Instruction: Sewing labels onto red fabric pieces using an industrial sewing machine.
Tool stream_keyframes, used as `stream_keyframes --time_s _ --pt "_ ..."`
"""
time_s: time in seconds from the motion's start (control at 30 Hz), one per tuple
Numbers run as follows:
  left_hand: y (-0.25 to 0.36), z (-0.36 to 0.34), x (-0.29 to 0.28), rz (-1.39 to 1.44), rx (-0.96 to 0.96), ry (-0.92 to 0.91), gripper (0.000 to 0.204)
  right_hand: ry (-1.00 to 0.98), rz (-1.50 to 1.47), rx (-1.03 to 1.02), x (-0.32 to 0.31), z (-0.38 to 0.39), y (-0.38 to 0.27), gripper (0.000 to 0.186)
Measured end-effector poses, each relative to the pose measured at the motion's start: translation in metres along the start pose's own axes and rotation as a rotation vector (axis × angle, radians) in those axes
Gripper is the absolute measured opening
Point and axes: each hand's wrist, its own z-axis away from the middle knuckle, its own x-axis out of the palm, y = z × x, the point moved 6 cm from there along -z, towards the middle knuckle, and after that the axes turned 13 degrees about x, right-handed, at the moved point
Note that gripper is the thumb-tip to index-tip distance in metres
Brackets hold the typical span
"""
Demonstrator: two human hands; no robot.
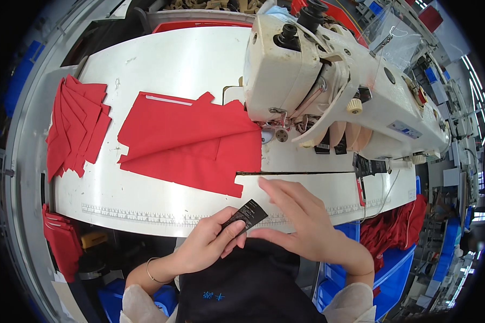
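My left hand (210,242) grips a small black fabric label (249,216) between thumb and fingers, near the front edge of the white table (145,204). To its right, my right hand (302,226) is open, thumb and fingers apart, with nothing in it. Beyond both hands lies a red cut fabric piece (178,151) with a folded layer, reaching to the foot of a white sewing machine (283,70). Behind my right hand runs a dark straight strip or slot (318,173) across the table surface.
A stack of red fabric pieces (78,126) lies at the left. More black labels (369,168) lie by the machine's right end. Red fabric (388,231) fills blue bins (388,290) below right. Other red pieces (62,242) hang below the table's left side.
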Motion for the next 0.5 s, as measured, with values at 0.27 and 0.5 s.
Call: stream_keyframes --time_s 0.27,0.5 --pt "0.0 -0.002 0.005 -0.016 0.027 0.017 0.015 0.129 -0.152 0.066 0.016 0.025 0.008 0.066" --pt "0.002 -0.004 0.008 -0.008 0.013 0.015 0.015 0.111 -0.197 0.072 0.018 0.028 0.011 0.066"
